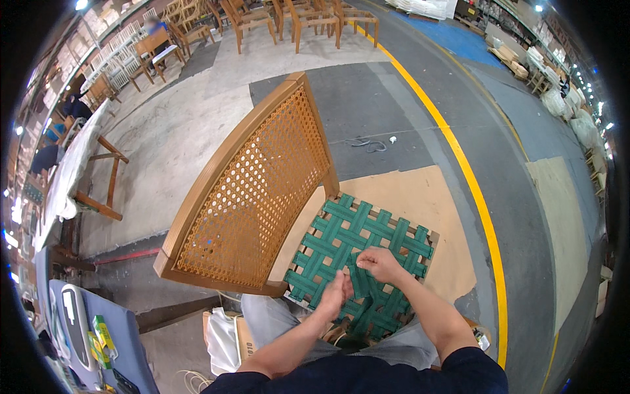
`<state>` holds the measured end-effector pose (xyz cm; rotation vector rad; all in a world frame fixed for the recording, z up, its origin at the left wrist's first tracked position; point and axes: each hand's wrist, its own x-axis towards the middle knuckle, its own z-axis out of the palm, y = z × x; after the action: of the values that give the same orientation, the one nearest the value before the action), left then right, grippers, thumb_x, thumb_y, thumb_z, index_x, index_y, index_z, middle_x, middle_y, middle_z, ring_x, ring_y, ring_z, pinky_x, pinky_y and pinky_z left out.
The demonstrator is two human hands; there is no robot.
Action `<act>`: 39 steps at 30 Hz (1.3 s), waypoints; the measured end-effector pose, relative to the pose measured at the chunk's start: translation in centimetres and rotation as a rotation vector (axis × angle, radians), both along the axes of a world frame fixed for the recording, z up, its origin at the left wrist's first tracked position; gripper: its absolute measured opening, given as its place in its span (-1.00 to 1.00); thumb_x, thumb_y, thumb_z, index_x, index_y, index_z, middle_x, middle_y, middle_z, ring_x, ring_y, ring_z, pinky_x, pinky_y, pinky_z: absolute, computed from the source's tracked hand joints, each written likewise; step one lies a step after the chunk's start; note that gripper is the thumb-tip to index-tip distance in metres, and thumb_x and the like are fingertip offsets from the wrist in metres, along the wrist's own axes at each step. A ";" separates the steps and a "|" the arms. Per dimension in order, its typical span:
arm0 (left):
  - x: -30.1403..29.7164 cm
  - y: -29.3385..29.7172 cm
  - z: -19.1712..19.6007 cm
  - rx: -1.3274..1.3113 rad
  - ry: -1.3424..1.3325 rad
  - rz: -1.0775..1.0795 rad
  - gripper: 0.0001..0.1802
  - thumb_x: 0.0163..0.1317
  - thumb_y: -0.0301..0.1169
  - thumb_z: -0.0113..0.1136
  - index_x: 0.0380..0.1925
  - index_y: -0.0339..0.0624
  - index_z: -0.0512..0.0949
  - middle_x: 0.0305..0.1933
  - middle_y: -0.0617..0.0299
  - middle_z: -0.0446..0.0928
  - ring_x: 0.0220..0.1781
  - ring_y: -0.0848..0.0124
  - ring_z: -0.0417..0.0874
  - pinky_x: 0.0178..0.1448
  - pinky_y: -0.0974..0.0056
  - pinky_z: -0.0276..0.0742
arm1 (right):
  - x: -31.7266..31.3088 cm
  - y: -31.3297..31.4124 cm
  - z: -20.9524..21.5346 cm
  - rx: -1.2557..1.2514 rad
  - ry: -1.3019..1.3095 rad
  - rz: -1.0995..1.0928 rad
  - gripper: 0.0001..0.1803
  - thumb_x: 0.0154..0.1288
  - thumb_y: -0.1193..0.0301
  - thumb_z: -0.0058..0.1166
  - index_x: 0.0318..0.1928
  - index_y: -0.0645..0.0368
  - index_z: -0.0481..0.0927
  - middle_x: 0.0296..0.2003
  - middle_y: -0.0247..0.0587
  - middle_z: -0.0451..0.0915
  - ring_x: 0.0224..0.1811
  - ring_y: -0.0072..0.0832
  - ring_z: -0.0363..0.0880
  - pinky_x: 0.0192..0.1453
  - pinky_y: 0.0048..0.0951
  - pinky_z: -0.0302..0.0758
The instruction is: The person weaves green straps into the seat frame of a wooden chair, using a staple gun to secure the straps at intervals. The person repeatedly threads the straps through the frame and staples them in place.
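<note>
A wooden chair has a curved, woven cane back (252, 187) on the left and a seat of interlaced green webbing (338, 230) in front of me. My right hand (382, 264) is above the middle of the seat, its fingers pinched on a green webbing strap (359, 282). That strap's loose length hangs down and bends over the near part of the weave. Just to the left of it, my left hand (335, 295) is closed low over the webbing; what its fingers hold, if anything, is hidden. Beneath the seat show my grey-clad legs (268, 318).
Brown cardboard (420, 190) lies under the chair. At lower left, a blue-grey padded surface (125, 335) carries small yellow-green boxes (102, 335). A covered table (69, 167) stands left. Wooden chair frames (308, 23) are at the back; a yellow floor line (469, 167) runs right.
</note>
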<state>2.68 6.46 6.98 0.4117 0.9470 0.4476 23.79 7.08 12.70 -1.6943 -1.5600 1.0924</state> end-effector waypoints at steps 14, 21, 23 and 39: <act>6.1 19.0 -4.2 1.370 1.146 -0.282 -0.48 0.54 -0.15 0.08 0.42 -0.04 0.44 0.55 0.19 0.42 0.55 0.00 0.39 0.59 -0.15 0.21 | 2.2 20.6 -7.6 -0.125 -0.333 -0.268 -0.84 0.39 0.33 0.29 -0.13 0.08 0.84 -0.12 -0.02 0.74 -0.03 -0.08 0.74 0.17 -0.09 0.63; 6.2 19.0 -4.2 1.611 1.206 -0.443 -0.44 0.55 -0.04 0.04 0.51 0.27 0.42 0.65 0.47 0.31 0.66 -0.02 0.20 0.66 -0.28 0.03 | 1.5 21.1 -8.1 -0.064 -0.362 -0.319 -0.87 0.35 0.34 0.28 -0.19 0.01 0.84 -0.07 -0.09 0.69 0.03 -0.06 0.70 0.15 -0.06 0.62; 6.3 19.0 -4.2 1.625 1.204 -0.480 -0.45 0.55 -0.03 0.03 0.50 0.27 0.44 0.65 0.49 0.30 0.67 -0.03 0.19 0.67 -0.31 0.00 | 1.3 21.2 -7.9 -0.136 -0.406 -0.334 -0.88 0.33 0.34 0.30 -0.21 0.01 0.84 -0.07 -0.10 0.69 0.03 -0.07 0.70 0.14 -0.07 0.63; 6.5 18.7 -4.5 1.731 1.233 -0.468 -0.45 0.44 -0.08 0.19 0.41 0.22 0.55 0.52 0.36 0.49 0.46 -0.11 0.48 0.47 -0.31 0.33 | 12.4 -3.3 -2.7 0.084 0.122 -1.023 -0.74 0.47 0.38 0.29 0.06 0.24 0.72 -0.39 -0.41 0.62 -0.36 -0.66 0.57 -0.30 -0.49 0.51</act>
<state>9.15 25.17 2.52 2.6422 1.3424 0.4688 36.19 3.79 9.98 -1.9308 -0.4748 0.5460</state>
